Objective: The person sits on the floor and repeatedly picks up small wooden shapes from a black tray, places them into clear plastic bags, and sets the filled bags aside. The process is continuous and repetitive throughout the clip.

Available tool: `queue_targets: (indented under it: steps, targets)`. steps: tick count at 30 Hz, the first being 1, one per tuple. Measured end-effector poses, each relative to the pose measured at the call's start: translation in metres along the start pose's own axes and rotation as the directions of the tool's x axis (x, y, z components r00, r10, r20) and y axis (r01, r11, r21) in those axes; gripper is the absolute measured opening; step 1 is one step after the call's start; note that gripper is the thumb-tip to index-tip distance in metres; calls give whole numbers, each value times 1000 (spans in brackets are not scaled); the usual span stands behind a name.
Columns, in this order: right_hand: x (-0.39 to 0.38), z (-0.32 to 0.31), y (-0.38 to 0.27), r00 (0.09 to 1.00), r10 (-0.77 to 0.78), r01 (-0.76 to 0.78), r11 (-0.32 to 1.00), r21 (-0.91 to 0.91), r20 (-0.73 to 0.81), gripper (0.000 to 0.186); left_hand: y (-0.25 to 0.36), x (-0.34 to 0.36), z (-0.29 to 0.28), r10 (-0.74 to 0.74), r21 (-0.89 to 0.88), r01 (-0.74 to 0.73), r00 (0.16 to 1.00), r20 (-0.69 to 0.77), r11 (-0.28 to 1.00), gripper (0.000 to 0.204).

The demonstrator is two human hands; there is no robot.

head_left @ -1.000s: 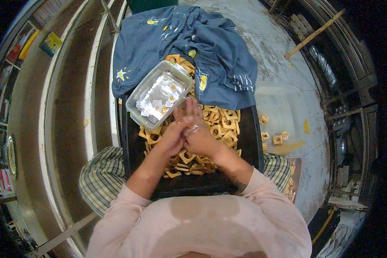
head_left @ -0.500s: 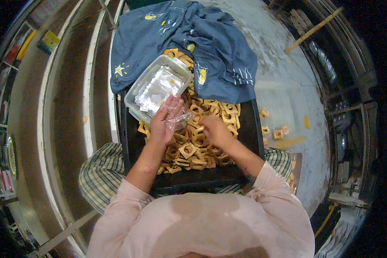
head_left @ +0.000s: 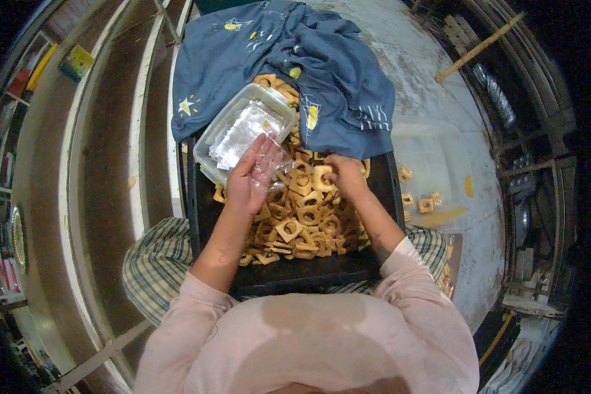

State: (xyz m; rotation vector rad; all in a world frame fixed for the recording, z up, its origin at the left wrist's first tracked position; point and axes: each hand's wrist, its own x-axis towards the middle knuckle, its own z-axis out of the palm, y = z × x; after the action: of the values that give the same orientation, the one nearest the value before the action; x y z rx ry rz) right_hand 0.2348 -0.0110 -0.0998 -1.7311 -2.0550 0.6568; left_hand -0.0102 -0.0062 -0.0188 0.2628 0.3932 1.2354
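Palm up, my left hand [head_left: 248,184] supports a small clear plastic bag [head_left: 277,159] across its fingers, beside a translucent plastic box [head_left: 207,146]. Flat, shiny clear-and-white packets [head_left: 240,138] lie in that box. Over the heap, the fingers of my right hand [head_left: 348,176] are closed at the edge of a pale square biscuit [head_left: 321,176] with a hole. Many more golden-brown square biscuits [head_left: 287,230] with round holes are piled in a black tray [head_left: 210,240] on my lap. The fingertips of my right hand are partly hidden.
A blue printed cloth [head_left: 335,65] covers the far part of the tray. On the floor at right stands a translucent bin [head_left: 417,134] holding a few bagged biscuits [head_left: 429,202]. White-edged steps or shelves [head_left: 134,131] run along the left; dark racks [head_left: 525,164] line the right.
My right hand has moved slightly away from me and to the right, and a pale biscuit now shows at its fingers. My left hand with the bag has risen a little.
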Motion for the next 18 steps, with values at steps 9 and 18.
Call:
queue_targets:
  steps: [9,18]
  targets:
    - [-8,54,-21,995,-24,20,999,-41,-98,24,7,2,-4,3,-75,-6,999,-42,997,42]
    - [12,63,-27,970,223,-225,974,-5,-96,26,11,3,-4,-14,-85,8,998,-68,996,42]
